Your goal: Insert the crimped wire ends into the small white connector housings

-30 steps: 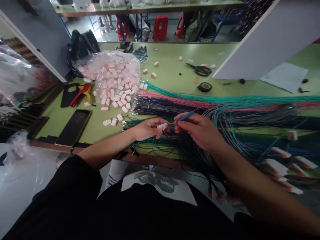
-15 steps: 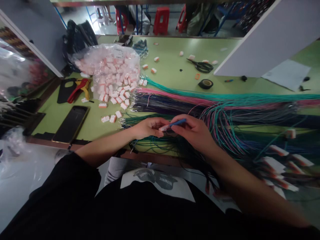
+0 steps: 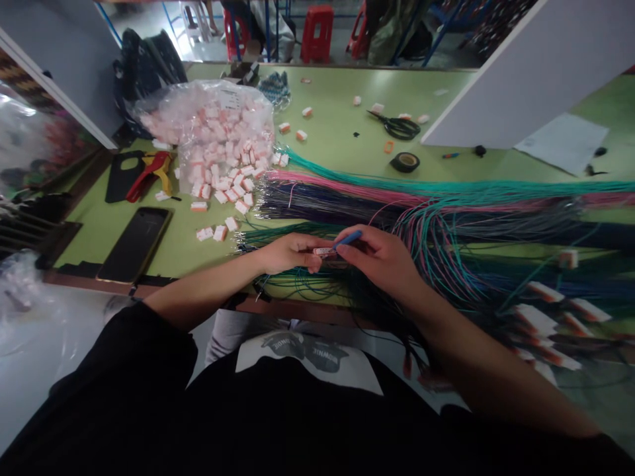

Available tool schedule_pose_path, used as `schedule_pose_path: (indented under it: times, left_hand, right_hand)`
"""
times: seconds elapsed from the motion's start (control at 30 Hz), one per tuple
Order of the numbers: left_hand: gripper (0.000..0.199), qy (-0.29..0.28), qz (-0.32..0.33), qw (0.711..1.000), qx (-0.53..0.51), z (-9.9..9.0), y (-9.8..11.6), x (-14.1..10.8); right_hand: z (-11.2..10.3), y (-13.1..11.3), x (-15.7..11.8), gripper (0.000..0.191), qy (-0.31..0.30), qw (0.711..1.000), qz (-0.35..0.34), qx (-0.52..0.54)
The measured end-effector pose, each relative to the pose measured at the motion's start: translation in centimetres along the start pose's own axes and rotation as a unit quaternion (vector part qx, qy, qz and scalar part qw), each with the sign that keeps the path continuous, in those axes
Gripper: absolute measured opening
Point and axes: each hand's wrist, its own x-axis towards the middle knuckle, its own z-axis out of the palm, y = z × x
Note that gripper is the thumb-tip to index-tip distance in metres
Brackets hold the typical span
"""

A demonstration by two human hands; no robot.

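Head view shows our left hand (image 3: pixel 290 253) pinching a white-and-orange connector (image 3: pixel 323 252) above the surface's near edge, our right hand (image 3: pixel 380 254) pinching a blue tool (image 3: pixel 347 239) against it; wires (image 3: pixel 347 192) lie beyond.

A pale green tabletop (image 3: pixel 342 149) with a brown front edge spans the room, flanked by two slanting grey panels: a left panel (image 3: pixel 64 53) and a broader right panel (image 3: pixel 520 73) with a pale edge. Beyond stand red stools (image 3: pixel 317 33), a white stool (image 3: pixel 196 23) and blue metal legs (image 3: pixel 437 36). The far floor (image 3: pixel 342 51) is grey, with bright glare (image 3: pixel 181 46) toward the upper left; the foreground is dimmer.
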Motion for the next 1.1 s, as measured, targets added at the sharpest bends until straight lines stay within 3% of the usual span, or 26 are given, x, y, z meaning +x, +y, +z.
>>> schedule_pose_path:
  times: [0.17, 0.5, 0.67, 0.77, 0.9, 1.03, 1.1]
  left_hand:
    - [0.046, -0.011, 0.031, 0.999, 0.034, 0.1, -0.1, 0.0]
    - [0.055, -0.04, 0.021, 0.996, 0.08, 0.1, 0.4, -0.1]
    - [0.049, -0.032, 0.034, 0.998, 0.052, 0.3, 0.0, 0.0]
    - [0.041, 0.017, 0.022, 1.0, -0.011, 0.4, -0.3, 0.3]
    - [0.031, 0.096, -0.006, 0.988, -0.119, 0.2, -0.3, 0.8]
    - [0.023, 0.074, -0.031, 0.989, -0.127, 0.2, -0.4, 1.0]
    - [0.024, 0.057, -0.026, 0.991, -0.116, 0.4, -0.5, 0.9]
  right_hand:
    - [0.0, -0.3, 0.1, 0.009, 0.006, 1.0, 0.008, -0.027]
    - [-0.1, -0.5, 0.1, 0.009, -0.01, 0.999, 0.011, -0.029]
    - [-0.2, -0.6, 0.2, 0.008, 0.017, 0.994, 0.049, 0.092]
    - [-1.0, -0.3, 0.5, 0.005, 0.08, 0.977, 0.079, 0.183]
    - [-3.3, 1.0, 1.9, 0.008, 0.111, 0.972, 0.148, 0.142]
    - [-5.4, 3.2, 4.4, 0.019, 0.072, 0.975, 0.164, 0.134]
    - [-5.5, 4.1, 5.7, 0.03, 0.042, 0.986, 0.129, 0.097]
